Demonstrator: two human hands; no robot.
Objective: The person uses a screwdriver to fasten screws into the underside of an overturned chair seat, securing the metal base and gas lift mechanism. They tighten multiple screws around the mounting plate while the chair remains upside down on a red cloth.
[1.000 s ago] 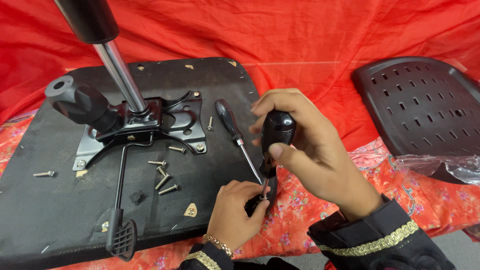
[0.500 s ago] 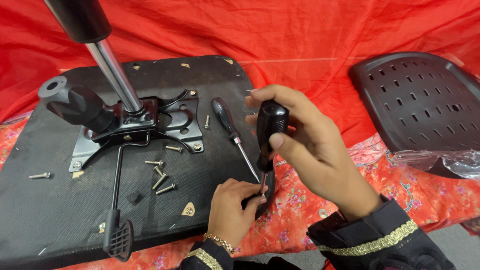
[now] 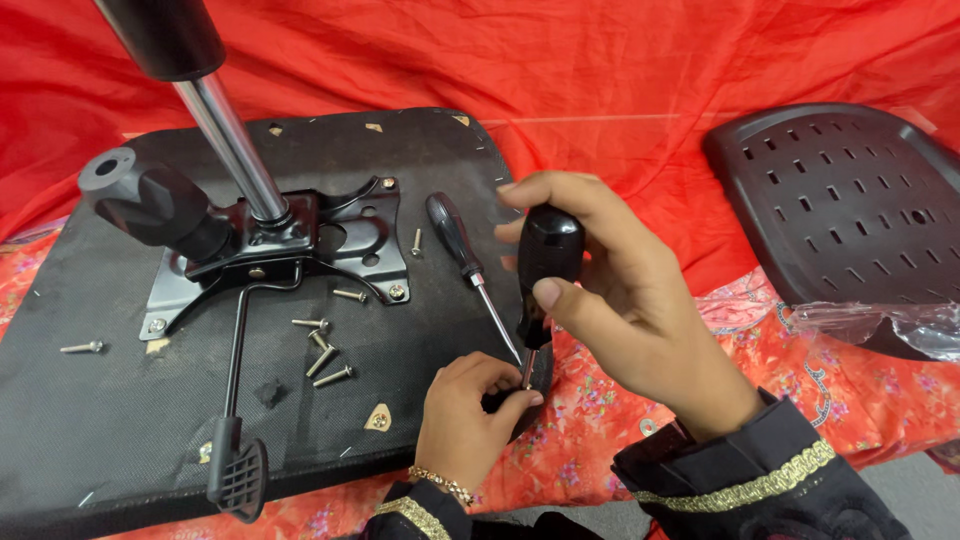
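My right hand [image 3: 620, 290] grips the black handle of a screwdriver [image 3: 545, 255] held upright, tip down at the near right edge of an upturned black chair seat [image 3: 90, 400]. My left hand [image 3: 468, 420] pinches around the screwdriver's tip there; what it holds is hidden by the fingers. A second black-handled screwdriver [image 3: 462, 250] lies on the seat just left of my right hand. A black metal mechanism plate [image 3: 340, 245] with a chrome gas cylinder [image 3: 232, 145] and a knob [image 3: 150, 205] is fixed on the seat.
Several loose screws [image 3: 325, 350] lie on the seat, one more screw [image 3: 82, 347] at the left. A lever with a paddle end [image 3: 238, 480] runs toward me. A perforated black plastic chair back [image 3: 850, 200] rests at the right on red cloth [image 3: 600, 70], with clear plastic wrap [image 3: 880, 322].
The view has shifted slightly; my right hand has turned a little on the screwdriver handle, while my left hand stays pinched at its tip.
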